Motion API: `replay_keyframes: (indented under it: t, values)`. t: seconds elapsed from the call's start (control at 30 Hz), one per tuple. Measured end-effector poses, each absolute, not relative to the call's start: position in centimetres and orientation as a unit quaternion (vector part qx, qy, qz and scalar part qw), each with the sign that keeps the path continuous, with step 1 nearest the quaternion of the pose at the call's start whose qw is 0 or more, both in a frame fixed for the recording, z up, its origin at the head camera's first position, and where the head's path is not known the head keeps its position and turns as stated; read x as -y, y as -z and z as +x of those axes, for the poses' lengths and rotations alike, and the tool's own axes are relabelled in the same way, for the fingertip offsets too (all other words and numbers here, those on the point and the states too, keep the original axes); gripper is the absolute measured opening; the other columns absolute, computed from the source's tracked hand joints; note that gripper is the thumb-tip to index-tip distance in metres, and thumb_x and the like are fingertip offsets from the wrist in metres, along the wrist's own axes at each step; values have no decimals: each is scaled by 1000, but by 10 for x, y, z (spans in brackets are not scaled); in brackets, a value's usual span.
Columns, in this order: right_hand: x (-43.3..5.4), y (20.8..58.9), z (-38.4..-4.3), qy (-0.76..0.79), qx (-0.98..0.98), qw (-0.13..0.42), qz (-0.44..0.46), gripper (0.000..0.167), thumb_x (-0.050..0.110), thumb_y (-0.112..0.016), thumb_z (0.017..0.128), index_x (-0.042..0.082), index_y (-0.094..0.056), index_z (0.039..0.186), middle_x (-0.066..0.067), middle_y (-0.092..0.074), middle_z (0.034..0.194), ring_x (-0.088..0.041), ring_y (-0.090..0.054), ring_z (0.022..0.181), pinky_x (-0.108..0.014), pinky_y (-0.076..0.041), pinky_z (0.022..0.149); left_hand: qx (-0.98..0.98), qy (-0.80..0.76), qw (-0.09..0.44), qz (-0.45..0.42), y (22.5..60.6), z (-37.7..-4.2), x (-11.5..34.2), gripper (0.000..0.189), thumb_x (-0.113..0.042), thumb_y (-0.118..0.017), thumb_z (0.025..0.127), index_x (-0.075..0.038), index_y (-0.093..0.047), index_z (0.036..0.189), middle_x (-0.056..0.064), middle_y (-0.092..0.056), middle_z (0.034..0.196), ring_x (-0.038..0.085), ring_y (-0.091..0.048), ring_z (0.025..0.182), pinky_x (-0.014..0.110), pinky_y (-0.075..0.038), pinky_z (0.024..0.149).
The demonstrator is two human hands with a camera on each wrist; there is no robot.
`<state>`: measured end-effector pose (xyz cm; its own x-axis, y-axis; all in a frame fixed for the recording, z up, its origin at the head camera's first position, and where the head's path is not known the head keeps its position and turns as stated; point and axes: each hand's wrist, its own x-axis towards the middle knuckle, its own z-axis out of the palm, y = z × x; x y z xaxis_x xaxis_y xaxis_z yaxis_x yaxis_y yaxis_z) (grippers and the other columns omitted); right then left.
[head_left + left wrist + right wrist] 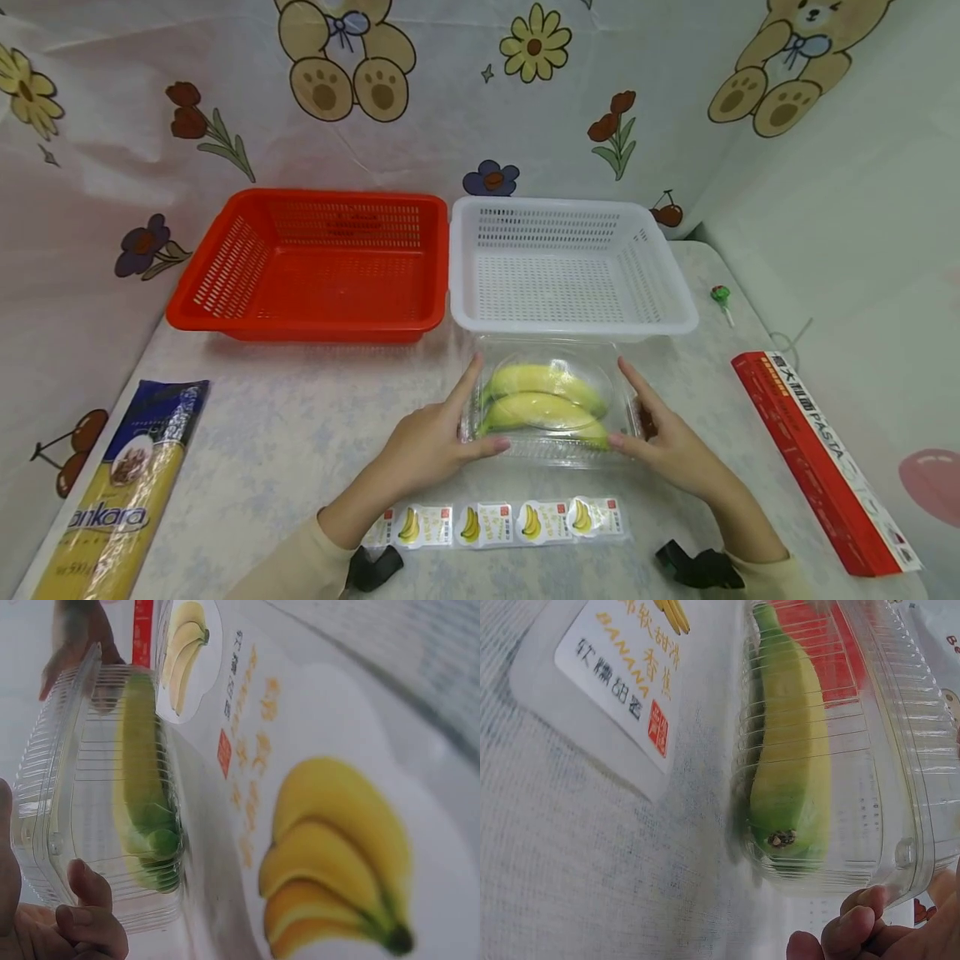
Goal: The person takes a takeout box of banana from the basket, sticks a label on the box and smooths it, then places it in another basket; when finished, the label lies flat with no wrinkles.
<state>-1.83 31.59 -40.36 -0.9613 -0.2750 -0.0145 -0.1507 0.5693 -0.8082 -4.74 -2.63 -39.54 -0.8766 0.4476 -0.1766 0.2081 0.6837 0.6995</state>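
Note:
A clear plastic clamshell box [551, 454] with its lid down stands in front of the white basket. Green-tipped yellow bananas [547, 410] lie inside it. My left hand [427, 440] grips the box's left side, its thumb at the front corner and curled fingertips [90, 919] under the rim. On the other side my right hand [675, 446] holds the right end, with bent fingers [855, 926] beneath the rim. Just in front of the box lies a strip of banana labels [498, 525].
A red basket [337, 332] and a white basket [573, 323] stand side by side at the back. At left lies a pasta bag [123, 492]; at right, a red pasta box [817, 467] and a green-topped lollipop [721, 295].

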Motion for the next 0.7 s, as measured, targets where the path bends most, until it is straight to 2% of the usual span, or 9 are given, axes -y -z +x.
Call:
replay_keyframes:
  t: [0.17, 0.27, 0.5, 0.7]
  values:
    - [-318, 405, -21, 441, -887, 60, -120, 98, 11, -74, 88, 35, -11, 159, -5, -39, 79, -10, -39, 67, -27, -39, 55, -899, -359, 171, 182, 395, -49, 25, 109, -74, -63, 80, -52, 17, 150, 0, -51, 61, 15, -49, 54, 33, -43, 53]
    - [-319, 405, -22, 438, -890, 52, -119, 97, 11, -74, 89, 35, -12, 159, -5, -40, 80, -9, -39, 68, -27, -39, 55, -899, -360, 169, 182, 396, -51, 23, 109, -75, -62, 80, -51, 16, 151, 0, -54, 64, 15, -52, 58, 33, -43, 56]
    - [-320, 404, -25, 425, -897, 28, -117, 92, 9, -72, 90, 29, -15, 160, -6, -46, 88, -7, -42, 71, -25, -40, 57, -906, -348, 159, 181, 397, -57, 18, 108, -73, -63, 81, -49, 14, 153, 4, -57, 66, 17, -51, 55, 34, -42, 53]
    - [-322, 407, -24, 407, -908, 19, -99, 88, 11, -70, 92, 30, -17, 160, -11, -52, 102, -8, -47, 75, -23, -44, 61, -921, -321, 152, 163, 394, -57, 15, 105, -77, -59, 80, -52, 12, 153, 6, -68, 83, 17, -54, 57, 34, -40, 50]
